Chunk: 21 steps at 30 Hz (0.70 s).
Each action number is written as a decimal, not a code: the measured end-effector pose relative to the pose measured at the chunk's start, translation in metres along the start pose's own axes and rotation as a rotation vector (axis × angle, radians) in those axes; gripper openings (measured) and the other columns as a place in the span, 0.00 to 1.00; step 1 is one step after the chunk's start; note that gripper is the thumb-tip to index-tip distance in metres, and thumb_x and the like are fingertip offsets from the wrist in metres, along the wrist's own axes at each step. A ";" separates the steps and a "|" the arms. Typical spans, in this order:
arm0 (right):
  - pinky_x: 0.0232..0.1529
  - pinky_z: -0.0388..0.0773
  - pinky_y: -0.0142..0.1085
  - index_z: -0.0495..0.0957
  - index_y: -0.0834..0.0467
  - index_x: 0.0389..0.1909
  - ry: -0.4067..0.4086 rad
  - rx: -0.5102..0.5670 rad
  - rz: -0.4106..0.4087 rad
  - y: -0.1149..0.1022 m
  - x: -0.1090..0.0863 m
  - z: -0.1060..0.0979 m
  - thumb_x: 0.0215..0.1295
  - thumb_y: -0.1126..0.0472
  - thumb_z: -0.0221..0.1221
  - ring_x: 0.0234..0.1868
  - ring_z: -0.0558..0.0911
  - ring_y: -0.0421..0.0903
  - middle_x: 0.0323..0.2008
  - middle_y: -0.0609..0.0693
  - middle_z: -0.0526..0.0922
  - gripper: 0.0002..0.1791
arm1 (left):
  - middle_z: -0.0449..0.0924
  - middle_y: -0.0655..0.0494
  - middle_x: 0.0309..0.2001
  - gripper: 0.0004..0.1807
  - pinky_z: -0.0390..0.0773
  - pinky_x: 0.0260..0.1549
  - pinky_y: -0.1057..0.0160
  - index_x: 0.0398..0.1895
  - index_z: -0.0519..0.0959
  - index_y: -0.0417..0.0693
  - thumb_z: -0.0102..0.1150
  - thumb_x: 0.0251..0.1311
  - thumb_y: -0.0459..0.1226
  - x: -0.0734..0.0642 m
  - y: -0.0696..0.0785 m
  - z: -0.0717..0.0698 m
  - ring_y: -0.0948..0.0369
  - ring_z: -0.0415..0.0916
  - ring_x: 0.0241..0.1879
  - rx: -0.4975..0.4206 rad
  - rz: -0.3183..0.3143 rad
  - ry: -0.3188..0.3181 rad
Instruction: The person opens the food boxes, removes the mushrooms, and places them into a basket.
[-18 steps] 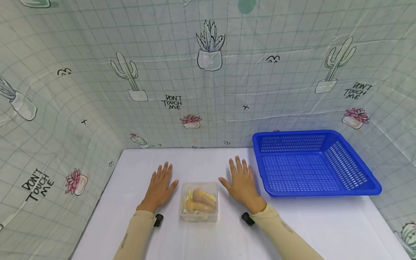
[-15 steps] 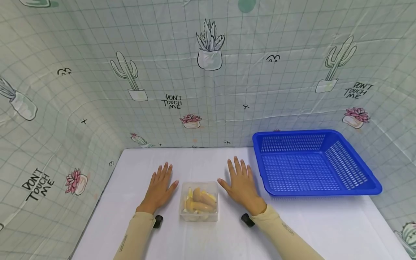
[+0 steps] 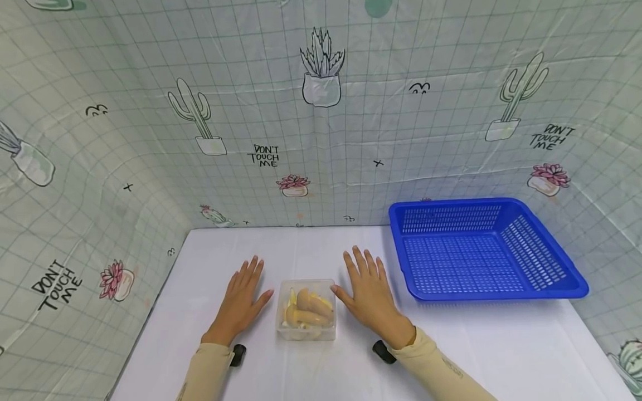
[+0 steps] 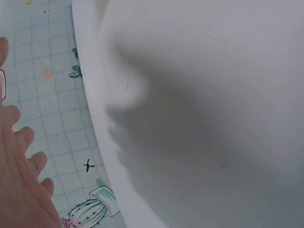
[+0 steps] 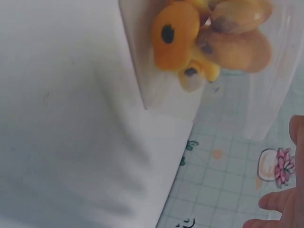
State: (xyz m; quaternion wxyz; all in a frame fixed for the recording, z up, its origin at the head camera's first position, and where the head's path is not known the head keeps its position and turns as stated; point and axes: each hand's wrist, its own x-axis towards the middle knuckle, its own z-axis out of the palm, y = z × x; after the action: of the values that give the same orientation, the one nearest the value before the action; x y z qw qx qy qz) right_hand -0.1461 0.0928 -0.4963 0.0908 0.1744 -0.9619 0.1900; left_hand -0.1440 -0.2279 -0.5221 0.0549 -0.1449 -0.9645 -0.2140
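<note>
A clear plastic box [image 3: 306, 336] stands on the white table between the two hands. Inside it lie several tan and yellow mushroom-shaped pieces [image 3: 311, 312]; the right wrist view shows such orange-yellow pieces [image 5: 175, 35] with dark spots through the box wall. My left hand [image 3: 238, 306], fingers straight and palm down, is left of the box and apart from it. On the other side my right hand [image 3: 372, 301] spreads its fingers, the thumb close by the box's upper right corner. Neither hand holds anything. Below the left hand [image 4: 21, 175], a hand shadow falls on the tabletop.
A large blue plastic basket [image 3: 456, 262] with perforated sides stands at the back right, beyond the right hand. Behind the white table [image 3: 301, 376] hangs a gridded cloth [image 3: 251, 100] with cactus drawings, also closing off both sides.
The right hand has shifted left, nearer the box. My left hand has drawn back slightly toward the body. The box and basket stay in place; the head view tilts a little.
</note>
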 end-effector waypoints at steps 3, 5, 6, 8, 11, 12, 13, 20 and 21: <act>0.80 0.52 0.66 0.62 0.62 0.80 0.018 -0.009 -0.037 -0.005 -0.004 -0.003 0.74 0.39 0.62 0.80 0.59 0.68 0.80 0.65 0.60 0.45 | 0.50 0.37 0.83 0.44 0.49 0.79 0.32 0.83 0.54 0.35 0.62 0.74 0.47 -0.006 0.001 -0.002 0.35 0.47 0.81 0.012 0.013 0.005; 0.80 0.53 0.66 0.62 0.61 0.80 0.025 -0.018 -0.060 -0.008 -0.006 -0.005 0.73 0.38 0.62 0.80 0.60 0.68 0.80 0.64 0.61 0.45 | 0.51 0.38 0.83 0.46 0.50 0.79 0.33 0.83 0.54 0.36 0.65 0.72 0.47 -0.009 0.001 -0.003 0.36 0.48 0.82 0.016 0.019 0.000; 0.80 0.54 0.66 0.63 0.61 0.80 0.025 -0.021 -0.068 -0.010 -0.008 -0.006 0.73 0.38 0.62 0.80 0.60 0.67 0.80 0.64 0.61 0.45 | 0.51 0.38 0.83 0.47 0.51 0.78 0.33 0.83 0.54 0.36 0.66 0.72 0.47 -0.011 0.001 -0.003 0.36 0.48 0.81 0.015 0.024 -0.002; 0.80 0.54 0.65 0.63 0.61 0.80 0.024 -0.023 -0.083 -0.013 -0.010 -0.008 0.72 0.38 0.63 0.79 0.61 0.67 0.79 0.63 0.62 0.45 | 0.51 0.38 0.83 0.48 0.52 0.78 0.32 0.83 0.54 0.37 0.68 0.70 0.47 -0.015 0.001 -0.003 0.36 0.49 0.81 0.007 0.031 -0.008; 0.80 0.55 0.65 0.63 0.60 0.80 0.016 -0.024 -0.101 -0.019 -0.013 -0.011 0.72 0.38 0.63 0.79 0.62 0.66 0.79 0.63 0.63 0.45 | 0.51 0.39 0.84 0.50 0.52 0.78 0.32 0.84 0.54 0.38 0.70 0.68 0.47 -0.019 0.002 -0.004 0.36 0.48 0.81 -0.023 0.039 -0.029; 0.80 0.56 0.65 0.64 0.60 0.80 0.014 -0.026 -0.108 -0.021 -0.014 -0.012 0.72 0.38 0.64 0.79 0.62 0.66 0.79 0.63 0.63 0.45 | 0.51 0.39 0.84 0.50 0.52 0.78 0.32 0.84 0.54 0.38 0.71 0.67 0.47 -0.021 0.002 -0.004 0.36 0.49 0.81 -0.034 0.046 -0.034; 0.79 0.56 0.65 0.64 0.60 0.79 0.012 -0.025 -0.117 -0.023 -0.014 -0.013 0.71 0.38 0.64 0.79 0.62 0.66 0.79 0.62 0.64 0.45 | 0.50 0.39 0.84 0.51 0.52 0.78 0.32 0.84 0.54 0.38 0.72 0.66 0.46 -0.022 0.002 -0.004 0.37 0.49 0.81 -0.045 0.048 -0.043; 0.79 0.58 0.65 0.66 0.61 0.78 0.018 -0.035 -0.181 -0.032 -0.021 -0.015 0.70 0.37 0.64 0.78 0.65 0.65 0.78 0.62 0.65 0.46 | 0.54 0.40 0.83 0.62 0.56 0.77 0.34 0.83 0.56 0.38 0.85 0.49 0.43 -0.029 0.006 -0.002 0.39 0.53 0.81 -0.065 0.079 -0.054; 0.79 0.58 0.65 0.65 0.61 0.79 0.021 -0.037 -0.188 -0.033 -0.021 -0.015 0.71 0.36 0.63 0.78 0.65 0.65 0.78 0.62 0.65 0.46 | 0.54 0.41 0.83 0.63 0.56 0.77 0.34 0.83 0.56 0.38 0.85 0.48 0.43 -0.029 0.006 -0.001 0.39 0.53 0.81 -0.069 0.079 -0.054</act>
State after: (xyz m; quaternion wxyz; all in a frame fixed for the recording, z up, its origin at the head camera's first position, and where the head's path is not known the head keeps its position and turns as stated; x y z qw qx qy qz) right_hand -0.1127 0.0767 -0.4768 0.1213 0.2601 -0.9437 0.1648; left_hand -0.1141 -0.2304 -0.5231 0.0320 -0.1904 -0.9512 -0.2407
